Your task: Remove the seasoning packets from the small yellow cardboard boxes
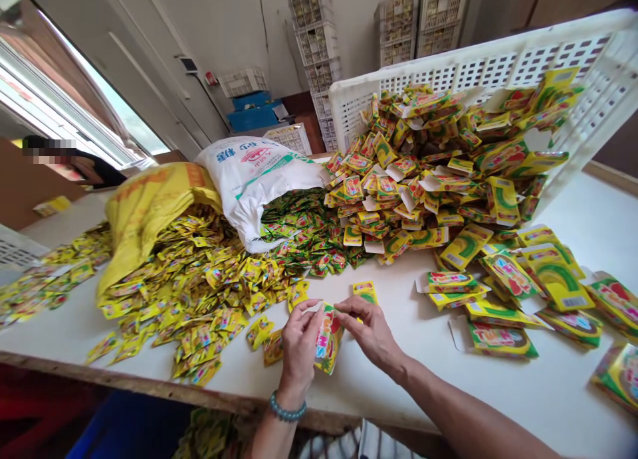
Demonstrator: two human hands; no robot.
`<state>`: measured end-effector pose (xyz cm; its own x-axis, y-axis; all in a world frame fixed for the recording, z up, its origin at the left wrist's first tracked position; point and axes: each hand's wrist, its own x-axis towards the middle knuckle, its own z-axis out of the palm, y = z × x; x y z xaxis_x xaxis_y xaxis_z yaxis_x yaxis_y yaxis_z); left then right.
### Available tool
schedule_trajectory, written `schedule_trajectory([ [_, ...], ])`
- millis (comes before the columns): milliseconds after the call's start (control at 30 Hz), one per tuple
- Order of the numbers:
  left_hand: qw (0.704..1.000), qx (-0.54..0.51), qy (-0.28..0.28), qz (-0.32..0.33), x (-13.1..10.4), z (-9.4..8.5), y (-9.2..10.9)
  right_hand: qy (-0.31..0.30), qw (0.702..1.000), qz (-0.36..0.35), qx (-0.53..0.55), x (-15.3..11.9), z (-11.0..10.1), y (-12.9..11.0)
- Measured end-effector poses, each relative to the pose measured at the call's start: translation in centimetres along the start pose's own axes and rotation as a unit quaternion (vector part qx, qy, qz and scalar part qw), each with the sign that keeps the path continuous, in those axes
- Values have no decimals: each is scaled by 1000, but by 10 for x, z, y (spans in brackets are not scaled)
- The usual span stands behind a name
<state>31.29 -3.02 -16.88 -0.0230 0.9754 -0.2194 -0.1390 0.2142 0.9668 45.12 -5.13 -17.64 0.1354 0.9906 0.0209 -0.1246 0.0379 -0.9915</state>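
Note:
Near the table's front edge, my left hand (pixel 298 346) is closed around the left side of a small printed candy box (pixel 329 343), held upright. My right hand (pixel 373 331) pinches the top right of the same box with thumb and forefinger. Its top end lies between the fingertips of both hands, and I cannot tell whether the flap is closed. Just beyond my right hand lies a yellow box (pixel 365 290). A few small yellow candy packets (pixel 260 331) rest left of my left hand.
Yellow packets spill from a yellow sack (pixel 144 206), green ones from a white sack (pixel 259 170). A tipped white crate (pixel 356 100) pours out open-ended boxes (pixel 389 186). Loose boxes (pixel 503 336) cover the right side. Crates (pixel 319 44) stand stacked behind; another person (pixel 94 170) is at far left.

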Motion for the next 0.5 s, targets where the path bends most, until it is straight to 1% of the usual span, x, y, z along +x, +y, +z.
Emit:
schedule_trajectory([
  [100,999,-3,-36,-4,0,3,2,-30,999,7,12,-2,3,4],
  [167,999,10,-53,-5,-1,2,6,-52,998,-4,-21,-4,5,5],
  [200,998,28,-62,-6,-1,-3,9,-70,996,-18,-50,-5,6,6],
  [233,995,59,-75,-10,-1,-11,13,-92,992,-36,-84,-6,6,6],
  [267,991,103,-89,-15,-1,-25,18,-117,984,-60,-120,-6,6,5],
  [300,981,162,-108,-22,-1,-44,23,-134,974,-89,-161,-5,4,5],
  [333,964,232,-125,-29,-2,-67,29,-136,962,-118,-208,-4,2,5],
  [367,943,303,-130,-31,-3,-95,36,-116,949,-138,-258,-1,-2,6],
  [400,916,375,-139,-38,-5,-124,42,-73,937,-142,-312,3,-7,7],
  [433,887,437,-143,-42,-6,-153,48,-19,921,-128,-366,7,-13,8],
  [467,858,488,-152,-52,-8,-178,54,35,904,-99,-415,11,-18,10],
  [500,836,531,-132,-39,-8,-198,59,75,886,-63,-454,15,-23,12],
])
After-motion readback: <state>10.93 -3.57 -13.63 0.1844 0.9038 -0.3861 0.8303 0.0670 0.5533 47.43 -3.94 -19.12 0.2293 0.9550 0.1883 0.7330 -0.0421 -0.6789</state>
